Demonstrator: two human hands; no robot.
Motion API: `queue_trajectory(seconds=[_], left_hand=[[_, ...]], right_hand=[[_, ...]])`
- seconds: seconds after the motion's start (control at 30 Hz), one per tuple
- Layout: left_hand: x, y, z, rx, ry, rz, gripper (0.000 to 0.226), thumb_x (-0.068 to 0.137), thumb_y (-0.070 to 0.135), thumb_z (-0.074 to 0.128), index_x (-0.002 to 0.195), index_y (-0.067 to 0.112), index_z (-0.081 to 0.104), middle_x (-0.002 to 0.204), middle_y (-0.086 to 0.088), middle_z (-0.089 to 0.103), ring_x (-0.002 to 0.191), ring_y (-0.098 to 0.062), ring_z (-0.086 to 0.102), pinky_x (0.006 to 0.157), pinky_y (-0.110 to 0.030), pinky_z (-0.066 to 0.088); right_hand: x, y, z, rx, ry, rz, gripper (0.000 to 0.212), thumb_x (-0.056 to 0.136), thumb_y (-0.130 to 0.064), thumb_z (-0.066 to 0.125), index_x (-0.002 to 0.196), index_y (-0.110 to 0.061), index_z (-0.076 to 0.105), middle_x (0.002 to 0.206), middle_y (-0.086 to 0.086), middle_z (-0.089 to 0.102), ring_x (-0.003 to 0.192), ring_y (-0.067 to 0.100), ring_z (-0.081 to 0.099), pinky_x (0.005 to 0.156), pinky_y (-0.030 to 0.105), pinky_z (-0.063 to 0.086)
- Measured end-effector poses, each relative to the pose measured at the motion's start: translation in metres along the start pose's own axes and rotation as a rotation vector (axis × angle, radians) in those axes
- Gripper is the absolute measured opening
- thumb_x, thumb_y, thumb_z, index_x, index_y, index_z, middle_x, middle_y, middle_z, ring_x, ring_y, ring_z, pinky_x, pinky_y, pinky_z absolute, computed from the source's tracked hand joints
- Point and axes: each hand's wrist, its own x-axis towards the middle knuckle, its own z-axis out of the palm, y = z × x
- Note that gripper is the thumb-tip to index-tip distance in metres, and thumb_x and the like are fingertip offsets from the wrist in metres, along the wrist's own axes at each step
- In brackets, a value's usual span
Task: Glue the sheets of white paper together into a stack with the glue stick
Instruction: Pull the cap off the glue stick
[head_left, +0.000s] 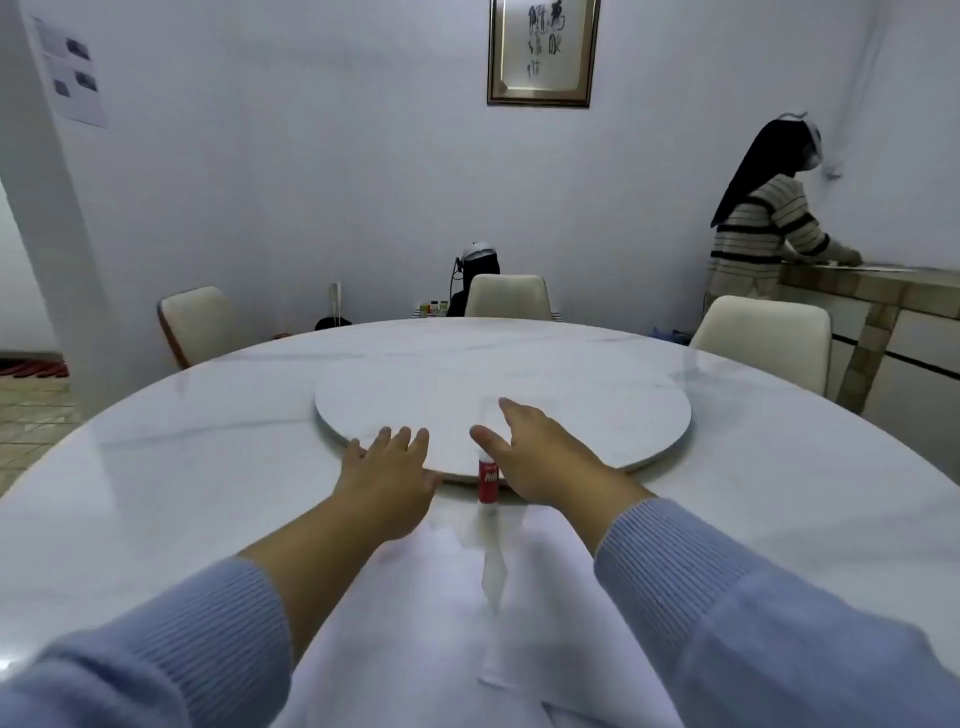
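**Both hands reached out over the paper, glue stick standing between them**

Head view: The person's two arms, in light blue knitted sleeves (691, 566), stretched forward across a round white marble table (156, 467). The left hand (387, 467) lay palm down with its fingers straight and slightly spread, the fingertips reaching onto the near edge of the round turntable (597, 405) at the table's middle. It held nothing. The right hand (545, 457) was also palm down and open, fingers extended and parted, thumb out to the left; it reached over the near part of the turntable, and whether it touched the surface could not be told.

The glue stick (487, 480), red-bodied with a white cap, stood upright between the two hands, just beside the right hand's thumb side, at the near rim of the turntable. Neither hand gripped it.

The sheets of white paper (441, 613) lay on the table near the person, between and under the forearms, overlapping loosely with some edges and folds showing. How many sheets there were could not be told.

Beyond the table stood three cream chairs (509, 296). A framed calligraphy piece (543, 49) hung on the far wall. At the right, another person in a striped top (763, 228) bent over a side counter (883, 291).
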Motion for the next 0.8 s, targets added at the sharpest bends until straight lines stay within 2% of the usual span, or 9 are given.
queue_trajectory(seconds=[0.1,0.17,0.3,0.47,0.6,0.63,0.7,0.77,0.8], left_hand=[[-0.021,0.001,0.015,-0.036,-0.048,-0.012,0.059,0.098,0.039,0.026,0.149,0.018,0.006,0.159,-0.002,0.010,0.146,-0.021,0.004,0.116,-0.049,0.007],[-0.032,0.002,0.025,-0.065,-0.084,-0.025,0.060,0.098,0.037,0.028,0.149,0.019,0.005,0.160,-0.001,0.008,0.146,-0.020,0.002,0.117,-0.048,0.005],[-0.037,0.010,0.032,-0.157,-0.080,-0.045,0.061,0.097,0.037,0.031,0.150,0.019,0.006,0.160,0.000,0.008,0.147,-0.020,0.003,0.118,-0.046,0.006],[-0.036,0.027,0.036,-0.289,-0.043,-0.037,0.063,0.096,0.040,0.033,0.149,0.018,0.008,0.159,-0.002,0.013,0.146,-0.019,0.009,0.118,-0.042,0.012],[-0.029,0.037,0.037,-0.523,-0.005,-0.051,0.065,0.093,0.043,0.041,0.148,0.018,0.015,0.157,0.000,0.019,0.144,-0.017,0.016,0.116,-0.036,0.019],[-0.028,0.039,0.037,-0.604,0.012,-0.054,0.064,0.092,0.042,0.044,0.147,0.019,0.020,0.155,0.002,0.026,0.142,-0.016,0.022,0.113,-0.034,0.025],[-0.028,0.041,0.036,-0.739,0.065,-0.015,0.052,0.090,0.038,0.048,0.139,0.023,0.036,0.138,0.013,0.042,0.129,-0.011,0.039,0.095,-0.021,0.034],[-0.030,0.044,0.037,-0.826,0.128,0.071,0.035,0.089,0.028,0.051,0.123,0.037,0.047,0.117,0.027,0.047,0.109,-0.001,0.048,0.077,-0.009,0.034],[-0.032,0.045,0.036,-0.852,0.167,0.114,0.031,0.088,0.025,0.052,0.112,0.044,0.050,0.111,0.027,0.052,0.102,0.003,0.050,0.073,-0.008,0.036]], right_hand=[[-0.011,-0.001,0.019,-0.007,-0.041,-0.023,0.062,0.096,-0.051,0.038,0.148,-0.021,0.025,0.159,0.001,0.023,0.142,0.022,0.027,0.108,0.038,0.028],[-0.017,-0.002,0.032,-0.054,-0.033,-0.050,0.057,0.096,-0.045,0.042,0.146,-0.019,0.032,0.159,0.002,0.021,0.140,0.024,0.030,0.108,0.037,0.029],[-0.016,-0.006,0.044,-0.113,0.192,-0.113,0.043,0.095,-0.033,0.051,0.131,-0.011,0.047,0.138,0.006,0.047,0.118,0.027,0.050,0.095,0.038,0.044],[-0.004,-0.007,0.052,-0.035,0.352,-0.052,0.030,0.090,-0.027,0.061,0.115,-0.011,0.054,0.116,0.005,0.055,0.100,0.022,0.054,0.076,0.029,0.044],[-0.004,0.002,0.057,0.186,0.384,0.031,0.011,0.090,-0.016,0.056,0.091,-0.018,0.045,0.087,-0.004,0.056,0.072,0.013,0.056,0.060,0.029,0.044],[-0.006,0.005,0.059,0.229,0.377,0.047,0.012,0.089,-0.013,0.052,0.084,-0.019,0.043,0.081,-0.005,0.058,0.068,0.011,0.058,0.059,0.030,0.046],[-0.012,0.009,0.061,0.299,0.374,0.053,0.013,0.087,-0.011,0.047,0.080,-0.021,0.042,0.075,-0.006,0.062,0.069,0.012,0.061,0.061,0.032,0.049],[-0.019,0.009,0.062,0.352,0.431,0.004,0.013,0.086,-0.017,0.052,0.088,-0.024,0.041,0.081,-0.002,0.066,0.075,0.015,0.063,0.064,0.033,0.052],[-0.023,0.008,0.061,0.376,0.472,-0.029,0.016,0.087,-0.022,0.055,0.093,-0.026,0.041,0.084,-0.001,0.067,0.077,0.015,0.064,0.065,0.032,0.053]])
